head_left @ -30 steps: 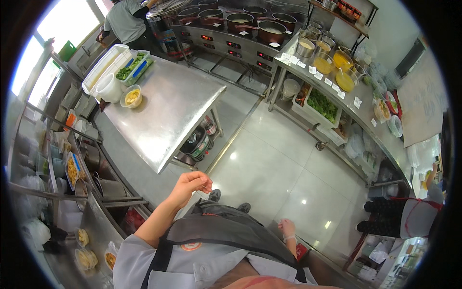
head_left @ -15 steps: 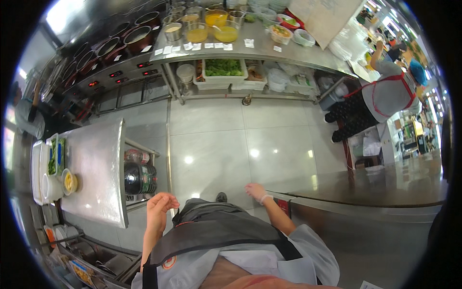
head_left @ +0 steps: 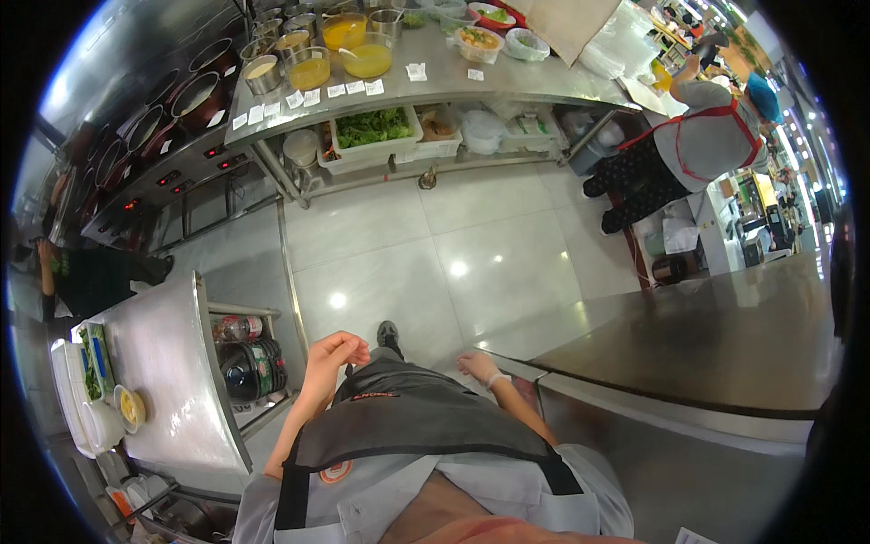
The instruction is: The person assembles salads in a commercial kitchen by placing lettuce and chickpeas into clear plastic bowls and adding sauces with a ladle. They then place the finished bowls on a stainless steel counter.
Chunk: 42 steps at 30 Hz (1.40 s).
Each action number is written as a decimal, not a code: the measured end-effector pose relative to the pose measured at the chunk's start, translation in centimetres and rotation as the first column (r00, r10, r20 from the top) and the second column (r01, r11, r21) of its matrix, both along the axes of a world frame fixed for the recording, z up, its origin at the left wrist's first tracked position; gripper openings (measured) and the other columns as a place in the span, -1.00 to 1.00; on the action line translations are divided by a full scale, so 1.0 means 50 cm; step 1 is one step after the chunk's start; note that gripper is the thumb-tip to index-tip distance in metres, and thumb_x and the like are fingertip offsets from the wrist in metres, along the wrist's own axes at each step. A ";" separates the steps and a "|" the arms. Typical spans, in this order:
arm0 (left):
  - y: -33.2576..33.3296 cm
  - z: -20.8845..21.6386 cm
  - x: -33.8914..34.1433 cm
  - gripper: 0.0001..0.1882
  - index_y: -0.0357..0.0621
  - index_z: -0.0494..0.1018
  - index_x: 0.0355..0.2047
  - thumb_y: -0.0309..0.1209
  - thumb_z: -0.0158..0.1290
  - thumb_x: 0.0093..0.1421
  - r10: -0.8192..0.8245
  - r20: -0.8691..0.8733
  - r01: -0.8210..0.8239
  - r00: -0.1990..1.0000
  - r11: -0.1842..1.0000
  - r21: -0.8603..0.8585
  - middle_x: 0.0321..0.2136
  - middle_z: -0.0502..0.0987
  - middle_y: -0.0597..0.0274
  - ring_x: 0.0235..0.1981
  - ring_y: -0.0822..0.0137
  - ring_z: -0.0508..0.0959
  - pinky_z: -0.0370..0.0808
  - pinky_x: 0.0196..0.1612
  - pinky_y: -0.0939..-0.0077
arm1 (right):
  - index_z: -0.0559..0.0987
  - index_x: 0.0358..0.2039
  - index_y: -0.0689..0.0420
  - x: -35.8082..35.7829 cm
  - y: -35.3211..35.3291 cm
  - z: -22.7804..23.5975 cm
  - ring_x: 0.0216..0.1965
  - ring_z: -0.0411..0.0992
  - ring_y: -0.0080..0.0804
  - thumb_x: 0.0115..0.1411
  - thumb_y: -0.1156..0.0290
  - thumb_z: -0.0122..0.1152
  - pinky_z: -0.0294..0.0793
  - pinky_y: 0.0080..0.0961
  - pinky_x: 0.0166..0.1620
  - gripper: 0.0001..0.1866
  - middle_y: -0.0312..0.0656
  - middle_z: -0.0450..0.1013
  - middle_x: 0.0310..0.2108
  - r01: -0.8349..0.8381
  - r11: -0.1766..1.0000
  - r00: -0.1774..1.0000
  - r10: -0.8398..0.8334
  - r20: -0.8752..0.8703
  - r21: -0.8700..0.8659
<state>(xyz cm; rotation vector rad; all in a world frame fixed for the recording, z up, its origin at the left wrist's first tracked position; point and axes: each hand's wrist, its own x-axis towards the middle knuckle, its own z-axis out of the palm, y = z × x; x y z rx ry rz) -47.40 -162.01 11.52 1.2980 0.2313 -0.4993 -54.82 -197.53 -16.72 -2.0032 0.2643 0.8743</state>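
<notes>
My left hand (head_left: 337, 352) hangs in front of the dark apron (head_left: 408, 417). Its fingers are curled together and nothing shows in them. Lower and smaller, my right hand (head_left: 477, 366) is loosely closed too, with a pale band (head_left: 498, 378) around the wrist. No object is visible in it. The right hand is nearest the corner of the steel counter (head_left: 689, 344) on my right. My left hand is to the right of the steel table (head_left: 163, 381) and touches nothing I can see.
Ahead stands a prep table (head_left: 507, 82) with tubs of yellow sauce (head_left: 367, 62) and white labels. A bin of lettuce (head_left: 373, 127) sits on its lower shelf. Dark pots (head_left: 198, 95) line the far left. A co-worker (head_left: 698, 150) stands right; another person (head_left: 100, 281) is left.
I have stepped forward, with a shoe now showing ahead, and the view has turned a little. My left hand has swung inward and up. A dark-clothed person now shows at the left.
</notes>
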 end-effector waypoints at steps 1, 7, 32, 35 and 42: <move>0.000 -0.007 0.021 -0.80 -0.32 0.49 -0.35 -0.41 -0.03 0.26 -0.023 0.030 0.021 0.999 0.998 0.061 -0.44 0.54 0.21 -0.39 0.40 0.54 0.47 -0.23 0.52 | 0.58 -0.33 0.18 0.008 -0.006 0.014 -0.40 0.50 -0.30 0.11 0.21 0.00 0.44 -0.38 -0.27 -0.68 -0.14 0.54 -0.44 0.063 0.998 0.998 -0.063 0.001 -0.020; 0.047 -0.042 0.075 -0.84 -0.26 0.51 -0.35 -0.40 0.12 0.12 -0.275 0.310 0.009 0.910 0.760 0.649 -0.45 0.55 0.09 -0.45 0.29 0.58 0.50 -0.35 0.49 | 0.60 -0.27 0.14 0.063 -0.064 0.057 -0.43 0.51 -0.28 0.10 0.20 -0.01 0.45 -0.38 -0.30 -0.65 -0.12 0.54 -0.46 0.120 0.982 0.993 -0.122 -0.001 -0.148; 0.163 -0.114 -0.231 -0.80 -0.22 0.53 -0.38 -0.32 0.08 0.12 0.157 0.177 -0.236 0.972 0.594 0.769 -0.43 0.56 0.07 -0.44 0.14 0.58 0.49 -0.35 0.38 | 0.57 -0.26 0.22 0.087 -0.038 0.010 -0.48 0.47 -0.51 0.18 0.23 0.05 0.42 -0.57 -0.41 -0.69 -0.18 0.54 -0.47 -0.035 0.999 0.985 0.038 -0.168 0.017; 0.149 -0.112 -0.287 -0.80 -0.21 0.53 -0.38 -0.32 0.08 0.12 0.166 0.142 -0.213 0.976 0.575 0.790 -0.43 0.56 0.07 -0.43 0.15 0.58 0.49 -0.35 0.37 | 0.57 -0.25 0.23 0.052 -0.017 0.025 -0.49 0.46 -0.50 0.19 0.26 0.05 0.43 -0.57 -0.39 -0.70 -0.18 0.52 -0.49 -0.022 0.997 0.980 0.037 -0.193 0.080; 0.140 -0.107 -0.329 -0.80 -0.22 0.54 -0.38 -0.33 0.10 0.11 0.098 0.161 -0.188 0.982 0.566 0.803 -0.42 0.57 0.07 -0.42 0.12 0.58 0.49 -0.33 0.36 | 0.58 -0.28 0.23 -0.016 -0.018 0.052 -0.53 0.44 -0.49 0.18 0.28 0.05 0.44 -0.56 -0.41 -0.72 -0.21 0.49 -0.52 0.040 0.996 0.964 -0.019 -0.266 0.074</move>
